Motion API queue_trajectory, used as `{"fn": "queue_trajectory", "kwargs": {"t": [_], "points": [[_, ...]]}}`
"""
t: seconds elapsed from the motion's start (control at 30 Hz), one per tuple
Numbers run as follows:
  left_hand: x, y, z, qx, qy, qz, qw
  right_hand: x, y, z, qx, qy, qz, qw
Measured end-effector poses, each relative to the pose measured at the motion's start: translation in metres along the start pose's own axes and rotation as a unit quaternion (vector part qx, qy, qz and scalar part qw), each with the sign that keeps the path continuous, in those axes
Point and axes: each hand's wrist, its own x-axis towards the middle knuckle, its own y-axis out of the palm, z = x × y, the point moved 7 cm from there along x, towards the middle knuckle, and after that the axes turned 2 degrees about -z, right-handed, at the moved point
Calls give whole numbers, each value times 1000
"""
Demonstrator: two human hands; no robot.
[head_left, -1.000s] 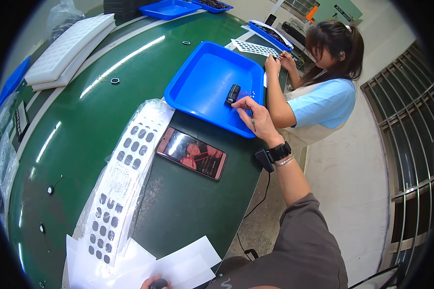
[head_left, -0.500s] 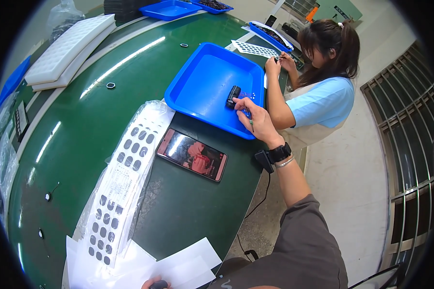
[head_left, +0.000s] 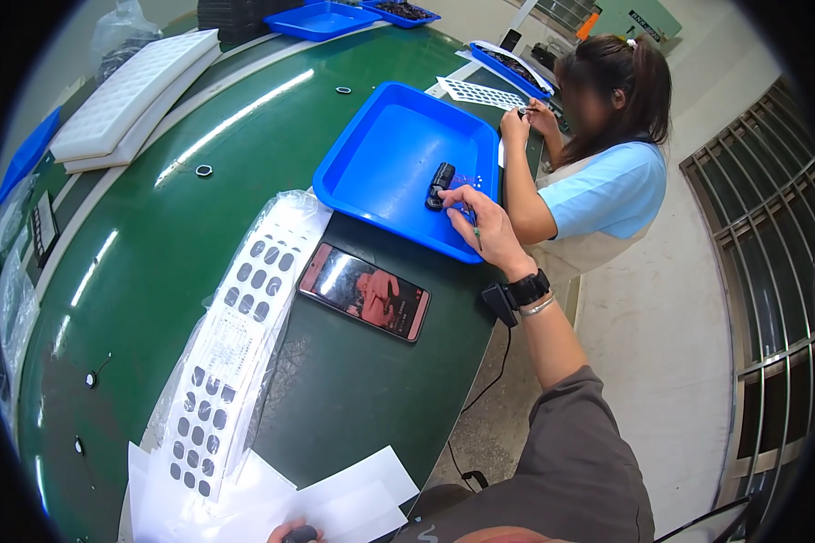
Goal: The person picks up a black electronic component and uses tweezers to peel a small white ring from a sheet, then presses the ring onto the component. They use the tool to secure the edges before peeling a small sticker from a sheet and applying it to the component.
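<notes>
My right hand (head_left: pixel 487 226) reaches over the near right rim of a blue tray (head_left: pixel 371 118). Its thumb and forefinger are closed at the near end of a short row of small black parts (head_left: pixel 441 181), apparently touching the last one. A thin dark tool with a green spot (head_left: pixel 476 230) is tucked among the same fingers; its kind is unclear. At the lower edge, only the fingertips of my left hand (head_left: pixel 281 528) show, closed around a dark rounded part (head_left: pixel 301 534). White paper sheets (head_left: pixel 353 496) lie beside that hand.
A phone (head_left: pixel 365 291) lies in front of the tray, left of which runs a plastic-covered sheet of dark oval stickers (head_left: pixel 235 308). Small ring-shaped parts (head_left: pixel 205 170) are scattered on the green table (head_left: pixel 154 244). A co-worker (head_left: pixel 598 172) sits close to the tray's right side.
The near end of the black row now shows a paler face by my right fingertips, which have shifted slightly nearer. My left hand looks the same.
</notes>
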Motion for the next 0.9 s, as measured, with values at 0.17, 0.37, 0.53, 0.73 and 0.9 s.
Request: {"fn": "queue_trajectory", "kwargs": {"t": [0.17,0.37,0.53,0.73,0.9], "points": [[-1,0,-1,-1,-9,-12,1000,6,-1,12,-21,-40,11,999],[-1,-1,2,-5,-9,-24,1000,8,5,9,11,33,84,996],[0,-3,9,-9,-2,-25,1000,9,2,-1,19,-7,31,999],[1,-5,12,2,-26,-15,1000,10,6,3,-28,-28,54,998],[2,-5,10,1,-11,-2,1000,10,6,4,-33,-24,58,997]]}}
